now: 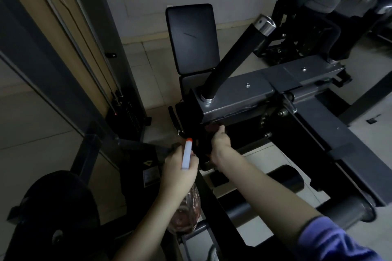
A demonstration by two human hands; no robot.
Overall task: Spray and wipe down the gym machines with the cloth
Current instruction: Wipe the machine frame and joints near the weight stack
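Straight ahead of both hands, grey steel gym machine [244, 99]: rigid, heavy, unlikely to budge under a firm rub. In the left hand [180, 172], spray bottle [186, 155], white nozzle with orange tip poking forward past the knuckles, clear body hanging below the wrist; probably light plastic, slick when wet, best taken at the neck. Bunched in the right hand [221, 142], dark reddish cloth [212, 128]: soft, limp, easy to wad. Left: curled snugly round the bottle neck. Right: closed into a fist on the cloth, seemingly pressing it to the frame's underside just above the knuckles.
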